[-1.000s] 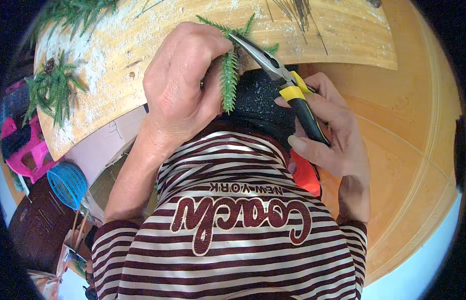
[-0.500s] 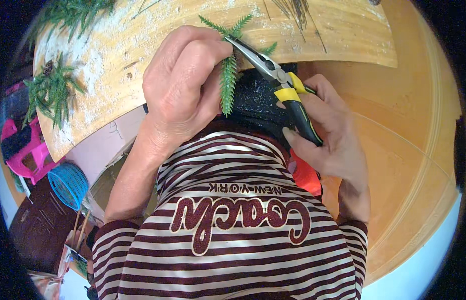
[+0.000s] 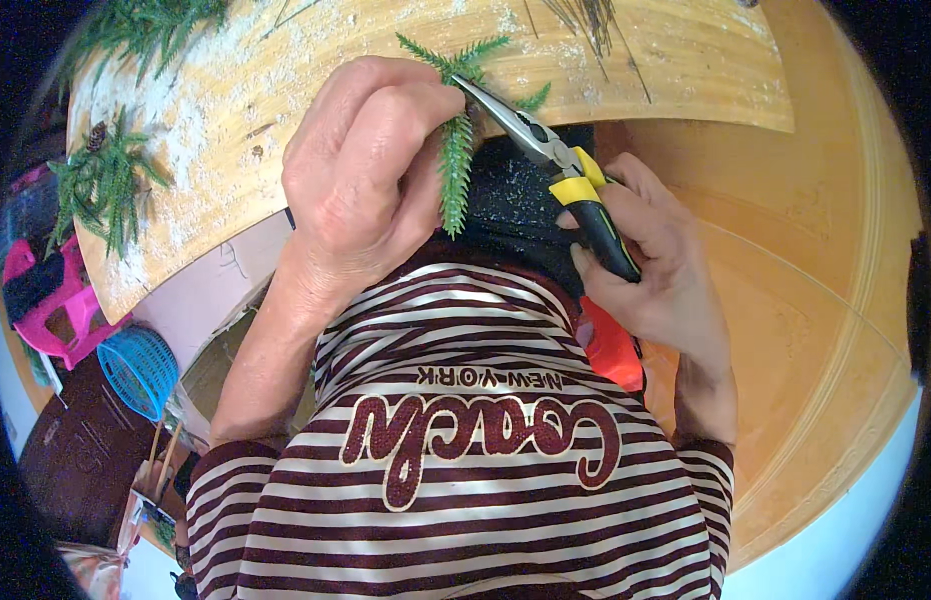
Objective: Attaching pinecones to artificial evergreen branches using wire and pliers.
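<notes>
My left hand [image 3: 371, 165] is closed on a small green artificial pine sprig [image 3: 456, 170], pinching it near its middle above the table's front edge. One needled tip hangs down beside my fingers and others fan out beyond them. In my right hand [image 3: 666, 260] are long-nose pliers [image 3: 556, 160] with yellow and black handles. Their jaws slant up to the left, and the tips meet the sprig right by my left fingertips. Whether the tips grip a wire there is too small to tell.
White flakes dust the wooden table [image 3: 226, 180]. On its left lie a pine bunch with a small cone [image 3: 116, 185] and more green branches [image 3: 151, 35]; thin brown wires [image 3: 596, 30] lie at the far side. A blue basket [image 3: 138, 370] and a pink plastic stool [image 3: 66, 310] stand lower left.
The handles in my right hand have drawn closer together and swung slightly upward. The sprig has turned a little, while my left hand stays almost in place.
</notes>
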{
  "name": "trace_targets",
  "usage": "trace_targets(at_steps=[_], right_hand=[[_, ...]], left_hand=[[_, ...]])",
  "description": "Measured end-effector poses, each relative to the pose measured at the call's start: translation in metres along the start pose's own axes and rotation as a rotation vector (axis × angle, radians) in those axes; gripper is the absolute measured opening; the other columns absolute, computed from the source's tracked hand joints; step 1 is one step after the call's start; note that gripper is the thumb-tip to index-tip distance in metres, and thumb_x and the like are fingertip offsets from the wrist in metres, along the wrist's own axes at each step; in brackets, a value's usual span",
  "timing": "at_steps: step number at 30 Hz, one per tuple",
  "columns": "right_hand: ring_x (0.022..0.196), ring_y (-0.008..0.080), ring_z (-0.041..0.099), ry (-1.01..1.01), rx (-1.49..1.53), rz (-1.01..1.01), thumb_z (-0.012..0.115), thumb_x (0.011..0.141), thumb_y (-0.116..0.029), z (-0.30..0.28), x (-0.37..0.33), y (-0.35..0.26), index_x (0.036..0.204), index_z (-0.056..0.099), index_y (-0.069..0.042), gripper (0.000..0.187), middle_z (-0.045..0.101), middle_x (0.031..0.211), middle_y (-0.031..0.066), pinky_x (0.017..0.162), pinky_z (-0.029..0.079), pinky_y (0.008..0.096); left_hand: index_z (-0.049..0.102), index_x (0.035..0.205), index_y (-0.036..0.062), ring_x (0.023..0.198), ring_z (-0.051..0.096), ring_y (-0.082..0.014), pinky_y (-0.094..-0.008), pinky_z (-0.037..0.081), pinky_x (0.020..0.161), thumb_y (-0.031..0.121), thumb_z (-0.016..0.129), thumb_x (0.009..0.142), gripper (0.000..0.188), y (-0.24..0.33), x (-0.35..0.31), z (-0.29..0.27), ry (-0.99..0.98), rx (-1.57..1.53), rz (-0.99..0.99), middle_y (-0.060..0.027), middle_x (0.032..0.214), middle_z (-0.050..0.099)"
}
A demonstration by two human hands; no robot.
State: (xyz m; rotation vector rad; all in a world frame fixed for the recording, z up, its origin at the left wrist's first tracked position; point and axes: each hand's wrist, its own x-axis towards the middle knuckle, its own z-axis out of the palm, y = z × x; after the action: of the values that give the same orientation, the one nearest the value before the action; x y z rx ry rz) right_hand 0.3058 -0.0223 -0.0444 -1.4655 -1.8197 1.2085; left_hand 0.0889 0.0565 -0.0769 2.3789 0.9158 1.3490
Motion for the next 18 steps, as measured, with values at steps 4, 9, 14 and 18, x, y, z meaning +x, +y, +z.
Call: trace_targets(at_steps=[4, 9, 14, 18], right_hand=[[0.073, 0.0145, 0.044, 0.037, 0.179, 0.012, 0.058, 0.066, 0.002, -0.001, 0.002, -0.004, 0.092, 0.061, 0.003, 0.026, 0.043, 0.083, 0.0044, 0.067, 0.036, 0.0258], [0.068, 0.0122, 0.047, 0.067, 0.311, 0.036, 0.057, 0.066, -0.001, -0.016, 0.006, -0.010, 0.097, 0.061, 0.006, 0.032, 0.045, 0.088, 0.0045, 0.062, 0.038, 0.0247], [0.063, 0.0123, 0.051, 0.044, 0.426, 0.146, 0.056, 0.068, -0.003, -0.009, 0.004, -0.006, 0.098, 0.061, 0.006, 0.032, 0.046, 0.093, 0.0074, 0.052, 0.041, 0.0229], [0.060, 0.0135, 0.054, 0.050, 0.431, 0.072, 0.056, 0.068, -0.006, -0.006, 0.005, -0.004, 0.098, 0.061, 0.006, 0.032, 0.046, 0.096, 0.0099, 0.044, 0.041, 0.0215]], left_hand=[[0.058, 0.093, -0.0013, 0.072, 0.059, -0.0161, -0.0250, 0.047, 0.065, -0.005, 0.064, 0.077, 0.017, 0.004, 0.003, -0.008, -0.029, -0.089, -0.200, -0.0095, 0.084, 0.062], [0.060, 0.093, -0.0006, 0.074, 0.059, -0.0119, -0.0245, 0.047, 0.064, -0.003, 0.064, 0.077, 0.016, 0.011, 0.010, -0.019, 0.079, -0.483, -0.759, -0.0074, 0.085, 0.062], [0.059, 0.099, -0.0022, 0.073, 0.057, -0.0090, -0.0208, 0.046, 0.066, 0.004, 0.064, 0.080, 0.020, 0.000, 0.010, -0.027, 0.032, -0.711, -0.928, -0.0051, 0.086, 0.061], [0.060, 0.097, -0.0019, 0.078, 0.058, -0.0090, -0.0217, 0.047, 0.069, 0.001, 0.064, 0.079, 0.019, -0.001, 0.011, -0.027, 0.039, -0.904, -0.946, -0.0056, 0.088, 0.062]])
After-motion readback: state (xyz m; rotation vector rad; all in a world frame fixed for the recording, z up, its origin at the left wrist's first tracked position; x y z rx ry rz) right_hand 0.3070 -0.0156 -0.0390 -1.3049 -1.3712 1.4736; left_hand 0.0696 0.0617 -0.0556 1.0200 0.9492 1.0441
